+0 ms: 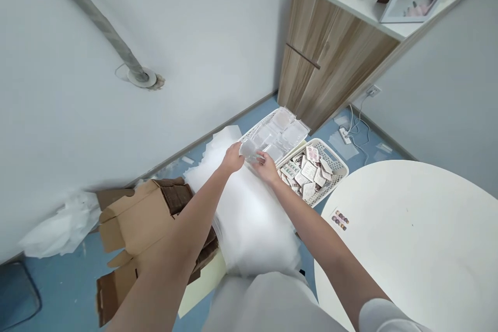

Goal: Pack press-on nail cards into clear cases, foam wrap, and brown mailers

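Observation:
Both arms reach forward over a heap of white plastic bags (249, 212) on the blue floor. My left hand (232, 158) and my right hand (266, 166) are closed on the two sides of a small clear plastic case (249, 149), held just above the near edge of a white basket of clear cases (278, 132). Right of my right hand stands a second white basket (333, 163) filled with several small printed packets (307, 171).
An open cardboard box (148, 218) lies at the left, with crumpled plastic (58, 228) beyond it. A round white table (420, 238) carries a small card (340, 219). A wooden cabinet (330, 57), a power strip (344, 136) and a wall pipe (101, 23) stand behind.

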Available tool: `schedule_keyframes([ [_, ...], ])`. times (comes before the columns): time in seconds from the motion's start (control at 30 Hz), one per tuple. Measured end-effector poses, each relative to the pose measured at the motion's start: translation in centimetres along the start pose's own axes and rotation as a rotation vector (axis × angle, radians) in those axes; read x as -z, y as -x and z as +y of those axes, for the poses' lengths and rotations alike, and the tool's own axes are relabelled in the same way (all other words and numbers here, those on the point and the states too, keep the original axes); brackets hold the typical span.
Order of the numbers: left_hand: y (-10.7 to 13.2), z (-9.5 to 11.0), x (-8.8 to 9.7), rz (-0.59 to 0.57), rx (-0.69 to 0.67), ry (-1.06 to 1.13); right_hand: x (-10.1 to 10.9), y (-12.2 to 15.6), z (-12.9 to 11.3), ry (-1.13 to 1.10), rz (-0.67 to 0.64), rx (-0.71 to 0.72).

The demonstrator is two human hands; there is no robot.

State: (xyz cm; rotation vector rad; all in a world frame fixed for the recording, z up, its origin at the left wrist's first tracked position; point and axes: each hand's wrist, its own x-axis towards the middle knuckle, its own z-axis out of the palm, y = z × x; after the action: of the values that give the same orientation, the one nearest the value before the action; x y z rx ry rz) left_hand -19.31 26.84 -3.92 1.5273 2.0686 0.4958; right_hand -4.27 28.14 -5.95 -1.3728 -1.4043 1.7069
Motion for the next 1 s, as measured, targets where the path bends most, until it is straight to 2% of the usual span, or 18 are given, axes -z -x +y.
schedule_keyframes([
  [0.13, -1.2, -0.2, -0.6, -0.044, 0.140, -0.050, -1.1, -0.9, 0.6, -0.042, -0.011, -0.029],
  [0.4, -1.9, 0.6, -0.7, -0.035, 0.273, -0.022, -2.0, -1.4, 1.3, -0.127, -0.037, -0.029],
  [0.5, -1.6, 0.5, -0.6, 0.015, 0.267, 0.041, -1.9, -1.1, 1.1, -0.192, -0.043, -0.008],
  [0.57, -1.2, 0.3, -0.4, 0.074, 0.202, 0.121, -1.5, -0.6, 0.8, -0.233, -0.036, 0.019],
  [0.7, 0.5, 0.7, 0.1, 0.162, 0.076, 0.346, -0.2, 1.6, -0.4, -0.279, -0.004, 0.052],
  [0.87, 4.3, 3.3, 0.7, 0.204, 0.025, 0.620, 1.6, 6.4, -1.4, -0.302, 0.134, 0.105],
  [0.93, 6.5, 4.6, 0.8, 0.183, 0.000, 0.766, 2.3, 8.8, -1.3, -0.306, 0.160, 0.126],
  [1.0, 8.8, 5.6, 1.0, 0.106, -0.031, 0.889, 3.2, 11.6, -1.0, -0.297, 0.191, 0.136],
])
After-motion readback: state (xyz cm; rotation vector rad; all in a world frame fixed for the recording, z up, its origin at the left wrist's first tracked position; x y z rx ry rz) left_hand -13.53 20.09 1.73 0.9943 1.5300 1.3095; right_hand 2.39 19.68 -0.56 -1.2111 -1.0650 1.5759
